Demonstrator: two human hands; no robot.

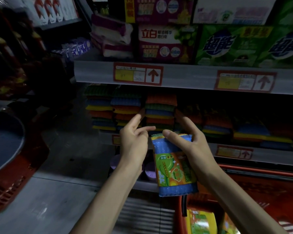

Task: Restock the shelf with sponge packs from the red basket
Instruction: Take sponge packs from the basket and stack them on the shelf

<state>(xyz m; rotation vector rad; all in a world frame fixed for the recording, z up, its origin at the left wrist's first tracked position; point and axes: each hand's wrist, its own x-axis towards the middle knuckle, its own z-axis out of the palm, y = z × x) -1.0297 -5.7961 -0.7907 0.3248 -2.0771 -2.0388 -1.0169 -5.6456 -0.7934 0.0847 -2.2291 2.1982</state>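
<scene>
The soft blue sponge pack (174, 163) has a green and orange label; the plastic basket (260, 188) is red.

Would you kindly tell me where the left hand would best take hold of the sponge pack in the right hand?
Likely its bare left edge, coming from the left: the sponge pack stands upright, the right hand wraps its right side and top, and the left hand hovers open beside that edge.
</scene>
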